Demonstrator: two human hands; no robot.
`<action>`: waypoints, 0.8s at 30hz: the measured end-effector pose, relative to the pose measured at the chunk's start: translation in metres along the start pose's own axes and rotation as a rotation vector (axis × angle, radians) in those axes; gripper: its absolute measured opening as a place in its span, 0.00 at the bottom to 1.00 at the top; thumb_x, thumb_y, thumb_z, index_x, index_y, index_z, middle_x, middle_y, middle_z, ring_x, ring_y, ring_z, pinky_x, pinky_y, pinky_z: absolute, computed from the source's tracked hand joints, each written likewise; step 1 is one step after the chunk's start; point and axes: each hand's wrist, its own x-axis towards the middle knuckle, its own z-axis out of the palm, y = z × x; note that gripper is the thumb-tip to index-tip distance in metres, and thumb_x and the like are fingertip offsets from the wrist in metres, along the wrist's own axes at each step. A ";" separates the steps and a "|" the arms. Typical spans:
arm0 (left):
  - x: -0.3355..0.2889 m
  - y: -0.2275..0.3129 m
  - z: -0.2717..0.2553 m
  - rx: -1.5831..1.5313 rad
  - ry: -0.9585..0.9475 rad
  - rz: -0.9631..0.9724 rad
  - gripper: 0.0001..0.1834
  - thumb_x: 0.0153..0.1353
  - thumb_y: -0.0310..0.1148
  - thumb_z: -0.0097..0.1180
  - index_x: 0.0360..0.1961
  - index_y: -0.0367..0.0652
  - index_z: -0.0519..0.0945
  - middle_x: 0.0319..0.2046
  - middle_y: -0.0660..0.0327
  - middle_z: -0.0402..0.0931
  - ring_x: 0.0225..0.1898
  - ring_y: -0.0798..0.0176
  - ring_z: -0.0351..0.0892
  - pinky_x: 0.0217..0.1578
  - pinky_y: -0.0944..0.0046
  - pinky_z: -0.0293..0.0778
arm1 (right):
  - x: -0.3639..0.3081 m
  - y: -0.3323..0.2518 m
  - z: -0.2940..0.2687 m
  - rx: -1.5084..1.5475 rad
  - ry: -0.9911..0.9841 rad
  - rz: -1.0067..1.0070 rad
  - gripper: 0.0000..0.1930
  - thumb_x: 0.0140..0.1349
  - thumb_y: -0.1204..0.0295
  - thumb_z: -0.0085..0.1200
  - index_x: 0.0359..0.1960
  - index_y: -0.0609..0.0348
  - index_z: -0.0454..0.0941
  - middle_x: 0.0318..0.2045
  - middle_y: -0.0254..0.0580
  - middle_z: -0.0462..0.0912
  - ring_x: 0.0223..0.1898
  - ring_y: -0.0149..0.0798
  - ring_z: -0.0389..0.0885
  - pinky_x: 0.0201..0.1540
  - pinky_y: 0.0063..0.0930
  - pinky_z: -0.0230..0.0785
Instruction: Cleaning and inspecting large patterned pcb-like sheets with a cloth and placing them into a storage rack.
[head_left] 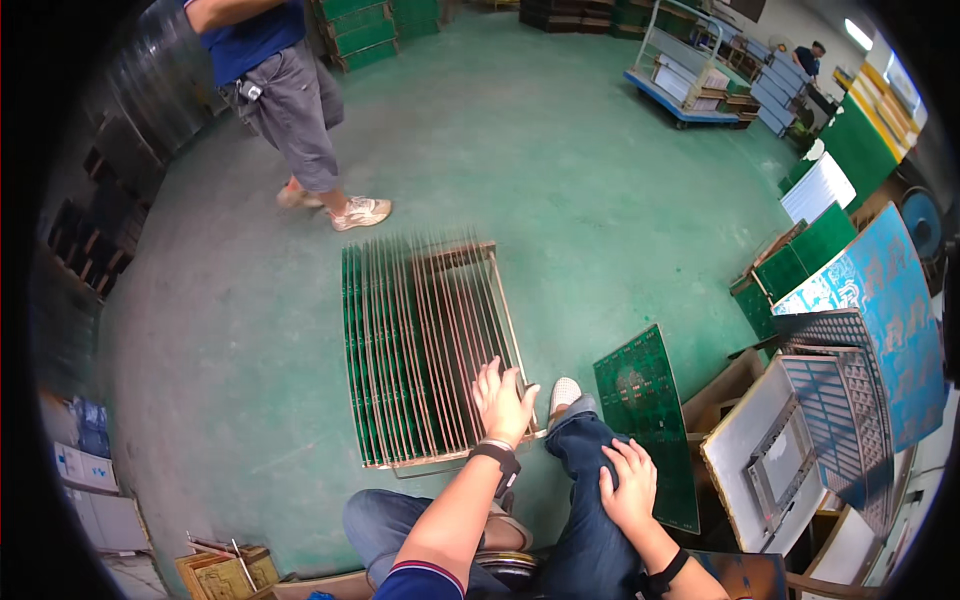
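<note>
In front of me on the floor stands a rack (508,330) holding several green circuit board panels (375,350) upright in a row, their edges facing up. My left hand (503,404) is over the rack's right end, fingers spread, with nothing in them; whether it touches the nearest panel I cannot tell. My right hand (630,483) lies on my right knee, fingers stretched over the jeans. A single large green circuit board panel (645,420) leans upright just right of that knee.
A person (290,110) stands beyond the rack at the far left. To my right are stacked screens and frames (770,460) and a blue patterned sheet (890,310). A blue trolley (690,95) is at the back right. Wooden pieces (225,572) lie at the lower left.
</note>
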 end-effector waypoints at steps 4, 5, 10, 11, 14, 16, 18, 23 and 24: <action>-0.003 0.002 0.013 0.029 0.046 -0.041 0.34 0.42 0.40 0.66 0.49 0.44 0.65 0.59 0.55 0.54 0.63 0.49 0.49 0.61 0.49 0.45 | 0.005 0.004 -0.001 0.027 -0.005 0.021 0.17 0.51 0.69 0.52 0.45 0.50 0.75 0.50 0.36 0.72 0.57 0.44 0.63 0.59 0.39 0.52; -0.003 0.000 0.015 0.032 0.042 -0.041 0.34 0.42 0.40 0.66 0.49 0.44 0.65 0.59 0.55 0.54 0.63 0.49 0.49 0.61 0.49 0.45 | 0.006 0.005 -0.001 0.040 -0.001 0.024 0.16 0.51 0.70 0.52 0.45 0.50 0.75 0.50 0.35 0.72 0.57 0.45 0.63 0.58 0.39 0.52; -0.005 0.000 0.022 0.144 0.000 -0.034 0.26 0.45 0.39 0.63 0.44 0.43 0.67 0.62 0.52 0.52 0.64 0.49 0.47 0.62 0.46 0.44 | 0.007 0.008 -0.003 0.076 0.009 0.024 0.16 0.51 0.70 0.53 0.44 0.50 0.76 0.49 0.35 0.73 0.57 0.45 0.64 0.58 0.39 0.53; -0.005 0.002 0.023 0.229 -0.030 -0.025 0.24 0.47 0.39 0.61 0.43 0.42 0.68 0.62 0.52 0.51 0.64 0.48 0.46 0.62 0.46 0.43 | 0.006 0.009 -0.003 0.081 0.013 0.031 0.15 0.50 0.71 0.52 0.43 0.51 0.76 0.49 0.35 0.73 0.56 0.45 0.64 0.58 0.39 0.54; -0.005 0.004 0.025 0.282 -0.107 -0.078 0.16 0.50 0.40 0.57 0.36 0.40 0.76 0.61 0.50 0.56 0.65 0.47 0.46 0.62 0.45 0.42 | 0.004 0.010 -0.003 0.094 0.022 0.040 0.15 0.50 0.72 0.52 0.42 0.51 0.77 0.49 0.36 0.73 0.56 0.46 0.64 0.57 0.39 0.55; -0.006 -0.005 0.030 0.271 -0.091 -0.097 0.15 0.50 0.38 0.53 0.34 0.39 0.80 0.55 0.48 0.64 0.63 0.46 0.50 0.61 0.42 0.41 | 0.003 0.008 -0.003 0.105 0.028 0.036 0.14 0.50 0.72 0.52 0.41 0.51 0.77 0.49 0.36 0.73 0.56 0.46 0.64 0.57 0.39 0.55; -0.006 -0.002 0.024 0.286 -0.114 -0.106 0.13 0.51 0.37 0.52 0.33 0.40 0.80 0.53 0.48 0.66 0.61 0.47 0.56 0.60 0.45 0.47 | 0.002 0.007 -0.003 0.120 0.040 0.033 0.14 0.50 0.72 0.53 0.41 0.51 0.77 0.48 0.36 0.74 0.56 0.46 0.65 0.57 0.39 0.55; 0.001 0.033 -0.060 -0.072 -0.119 -0.051 0.08 0.54 0.31 0.49 0.27 0.36 0.74 0.23 0.52 0.75 0.29 0.52 0.78 0.30 0.59 0.72 | -0.003 0.012 0.002 0.102 0.062 0.032 0.13 0.51 0.70 0.53 0.41 0.50 0.77 0.48 0.35 0.73 0.56 0.44 0.64 0.57 0.38 0.55; 0.001 0.048 -0.100 -0.108 -0.141 -0.044 0.09 0.55 0.32 0.49 0.28 0.36 0.75 0.24 0.53 0.76 0.28 0.55 0.77 0.30 0.61 0.72 | -0.003 0.015 0.001 0.109 0.066 0.039 0.14 0.51 0.70 0.53 0.41 0.50 0.77 0.48 0.35 0.73 0.56 0.44 0.64 0.57 0.38 0.55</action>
